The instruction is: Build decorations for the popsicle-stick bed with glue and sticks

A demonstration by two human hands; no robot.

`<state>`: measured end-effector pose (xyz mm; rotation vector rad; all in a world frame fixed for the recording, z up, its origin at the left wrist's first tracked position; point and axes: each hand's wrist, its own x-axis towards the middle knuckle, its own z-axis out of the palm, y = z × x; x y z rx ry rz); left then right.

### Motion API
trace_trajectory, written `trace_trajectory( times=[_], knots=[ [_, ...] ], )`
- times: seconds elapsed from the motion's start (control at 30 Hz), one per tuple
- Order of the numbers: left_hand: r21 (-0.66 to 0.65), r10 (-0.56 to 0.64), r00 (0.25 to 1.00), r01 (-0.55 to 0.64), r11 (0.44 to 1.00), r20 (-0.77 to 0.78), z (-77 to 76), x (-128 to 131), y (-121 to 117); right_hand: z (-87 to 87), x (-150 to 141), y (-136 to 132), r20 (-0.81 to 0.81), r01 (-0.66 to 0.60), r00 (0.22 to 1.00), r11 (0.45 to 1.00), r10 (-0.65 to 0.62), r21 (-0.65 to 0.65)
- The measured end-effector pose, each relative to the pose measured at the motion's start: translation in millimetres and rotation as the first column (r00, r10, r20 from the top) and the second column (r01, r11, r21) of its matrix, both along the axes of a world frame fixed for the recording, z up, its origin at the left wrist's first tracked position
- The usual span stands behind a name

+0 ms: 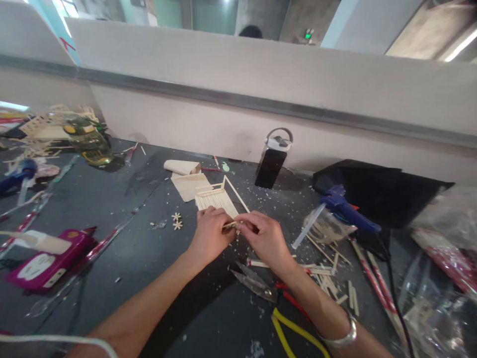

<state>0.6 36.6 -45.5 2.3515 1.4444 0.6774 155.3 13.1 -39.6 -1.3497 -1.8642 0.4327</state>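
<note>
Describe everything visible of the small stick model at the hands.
The stick model looks like pale wood: a flat panel of thin parallel sticks, a railing at its far end, and a long bar slanting toward the right hand. Brown paper lies behind-left; the left hand covers its near end, contact unclear.

We are extending both forearms, bare, so that they are converging ahead of us: the left arm (149,298) is slanting in from the lower left, the right arm (316,293) from the lower right. We are bringing the left hand (213,232) and right hand (266,236) close together, fingertips nearly meeting. We are curling the left fingers (212,213) forward and down, the back of that hand facing up. On the right, we are bending the index finger (250,217) toward the thumb (245,231), pinching.
</note>
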Motion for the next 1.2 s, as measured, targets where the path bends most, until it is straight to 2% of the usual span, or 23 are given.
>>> trace_trajectory(
  times=[0.3,0.53,0.83,0.97,1.2],
  knots=[
    [-0.009,-0.006,1.0,0.006,1.0,0.001,0.5,-0.5,-0.3,0.0,0.2,-0.2,0.017,0.009,1.0,0.999,-0.008,-0.032],
    [-0.01,-0.008,1.0,0.008,1.0,0.009,-2.3,-1.9,0.1,-0.3,5.5,1.5,0.048,-0.036,0.998,0.998,0.039,-0.053],
    [-0.021,0.004,1.0,-0.004,1.0,0.014,-0.5,-2.2,-0.7,9.9,13.9,3.0,0.131,-0.039,0.99,0.998,0.046,-0.055],
    [-0.023,0.001,1.0,-0.001,1.0,0.022,-0.7,-1.6,-0.2,12.4,11.6,0.9,0.174,-0.012,0.984,0.999,0.02,-0.05],
    [-0.025,-0.01,0.999,0.011,1.0,0.039,-2.1,-2.7,0.0,16.9,6.1,-0.7,0.252,-0.039,0.966,0.997,0.053,-0.061]
  ],
)
